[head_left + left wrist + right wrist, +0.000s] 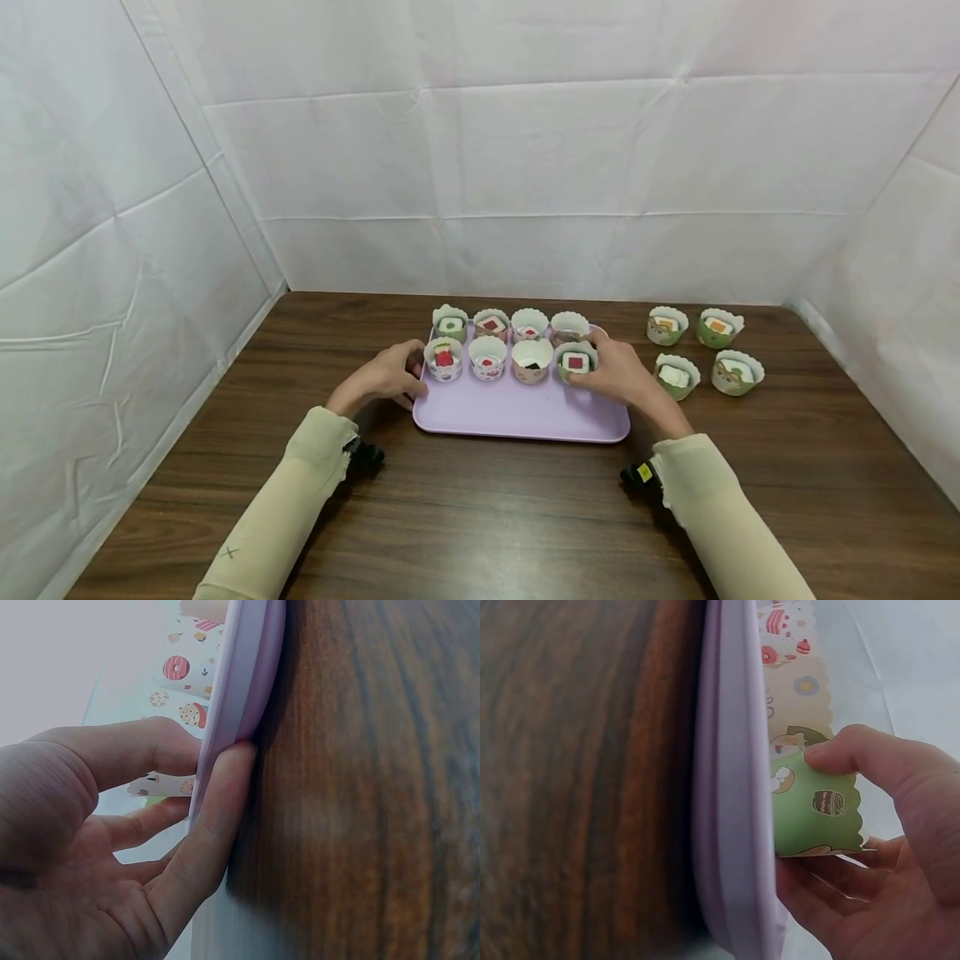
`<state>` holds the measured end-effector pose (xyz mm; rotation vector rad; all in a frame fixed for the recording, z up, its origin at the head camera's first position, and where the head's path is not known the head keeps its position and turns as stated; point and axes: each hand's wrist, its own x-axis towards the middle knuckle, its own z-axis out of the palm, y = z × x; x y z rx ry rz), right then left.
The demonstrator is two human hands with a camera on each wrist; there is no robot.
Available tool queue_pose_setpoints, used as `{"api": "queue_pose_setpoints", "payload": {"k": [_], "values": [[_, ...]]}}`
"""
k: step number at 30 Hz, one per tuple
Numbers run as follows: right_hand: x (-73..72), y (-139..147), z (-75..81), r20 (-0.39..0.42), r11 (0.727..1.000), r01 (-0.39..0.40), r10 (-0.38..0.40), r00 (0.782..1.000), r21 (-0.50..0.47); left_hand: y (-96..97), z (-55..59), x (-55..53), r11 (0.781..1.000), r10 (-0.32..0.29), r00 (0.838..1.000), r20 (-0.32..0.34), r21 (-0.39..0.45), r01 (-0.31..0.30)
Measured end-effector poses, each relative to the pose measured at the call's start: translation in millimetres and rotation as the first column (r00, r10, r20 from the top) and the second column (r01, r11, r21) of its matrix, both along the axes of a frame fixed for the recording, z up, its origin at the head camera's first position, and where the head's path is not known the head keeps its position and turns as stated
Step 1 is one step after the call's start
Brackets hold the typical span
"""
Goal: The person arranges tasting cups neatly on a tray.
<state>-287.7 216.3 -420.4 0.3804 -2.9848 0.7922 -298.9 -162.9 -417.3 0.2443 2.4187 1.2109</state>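
In the head view a lilac tray (517, 414) bears several paper baking cups in two rows, each with a small sweet-like piece inside. My left hand (388, 372) pinches the tray's left rim; the left wrist view has the thumb on the upper side and a finger (214, 817) along the outer edge. At the right end of the near row, my right hand (618, 371) holds a green paper cup (817, 810) between thumb and fingers. A white square piece with a dark red centre (576, 362) lies in that cup, which stands on the tray.
Right of the tray, several more filled cups stand on the wooden table (480, 517), among them a green one (677, 377) and another near the right (737, 372). White cloth walls (525, 167) enclose the table at the back and sides.
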Motion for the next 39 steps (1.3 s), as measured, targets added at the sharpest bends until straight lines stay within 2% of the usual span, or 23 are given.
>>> {"api": "queue_pose_setpoints", "payload": {"k": [10,22,31,39], "values": [[0.3,-1.2,-2.2,-0.034,0.999,0.03,-0.029,0.999,0.04,0.3,0.9,0.7,1.0,-0.001,1.0,-0.003,-0.003,0.001],[1.4,-0.4,-2.4,-0.01,0.999,0.035,-0.035,0.999,0.024,0.6,0.7,0.9,1.0,0.001,1.0,0.003,-0.011,-0.001],[1.7,-1.0,-1.3,0.028,0.999,0.049,-0.049,0.998,-0.001,0.1,2.0,1.7,1.0,0.0,1.0,-0.005,-0.01,-0.001],[4.2,1.2,4.7,0.118,1.0,0.025,-0.026,0.993,0.012,0.7,2.0,1.7,1.0,0.002,1.0,-0.004,-0.005,-0.002]]}}
